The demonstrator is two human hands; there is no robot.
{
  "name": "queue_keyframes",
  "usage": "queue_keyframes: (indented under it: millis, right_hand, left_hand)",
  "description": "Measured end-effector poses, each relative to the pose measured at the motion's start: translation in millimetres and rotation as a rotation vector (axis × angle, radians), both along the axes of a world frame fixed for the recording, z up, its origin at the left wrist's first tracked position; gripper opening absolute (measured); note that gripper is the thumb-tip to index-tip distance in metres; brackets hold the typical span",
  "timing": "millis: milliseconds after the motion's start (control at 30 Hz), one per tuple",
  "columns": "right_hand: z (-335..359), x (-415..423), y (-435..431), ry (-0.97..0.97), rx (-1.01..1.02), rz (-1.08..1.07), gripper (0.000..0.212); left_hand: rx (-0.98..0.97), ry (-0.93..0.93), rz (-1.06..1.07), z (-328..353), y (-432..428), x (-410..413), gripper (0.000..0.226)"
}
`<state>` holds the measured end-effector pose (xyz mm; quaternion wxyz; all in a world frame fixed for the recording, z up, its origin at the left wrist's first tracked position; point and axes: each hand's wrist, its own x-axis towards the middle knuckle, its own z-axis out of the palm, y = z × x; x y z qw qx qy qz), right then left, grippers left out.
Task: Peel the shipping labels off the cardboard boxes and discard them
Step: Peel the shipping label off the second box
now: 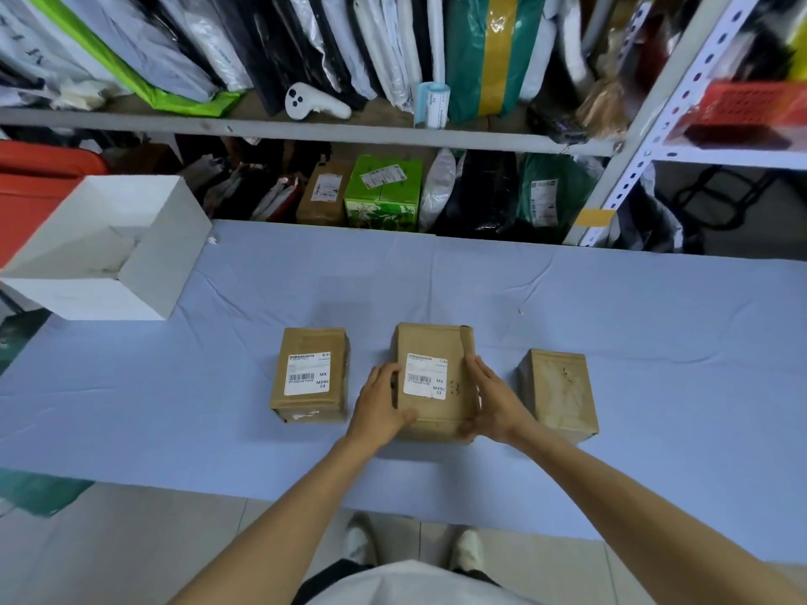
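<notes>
Three brown cardboard boxes stand in a row on the blue-covered table. The middle box carries a white shipping label on top. My left hand presses its left side and my right hand its right side, so both grip this box. The left box stands apart from my hands and bears its own white label. The right box shows a bare top with torn paper marks and no label.
An open white bin sits at the table's far left corner. Behind the table, metal shelves hold packed parcels, a green carton and a white controller. A red crate stands left of the bin.
</notes>
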<state>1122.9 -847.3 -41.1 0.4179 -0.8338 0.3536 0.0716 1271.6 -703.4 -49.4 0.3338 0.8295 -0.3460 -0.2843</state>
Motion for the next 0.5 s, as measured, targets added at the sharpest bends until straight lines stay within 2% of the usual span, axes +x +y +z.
queue_keyframes:
  millis: [200,333,500]
  right_hand:
    - [-2,-16,-3,-0.041,0.05,-0.079,0.13]
    - [1,-17,0,-0.14,0.157,-0.146,0.11]
    - [0,-8,5,-0.061,0.087,-0.194,0.145]
  left_hand:
    - [-0.029,0.13,-0.009,-6,-11,-2,0.077]
    - [0.015,0.217,-0.019,-8,-15,5,0.094]
    - [-0.014,0.274,-0.023,-16,-19,1,0.098]
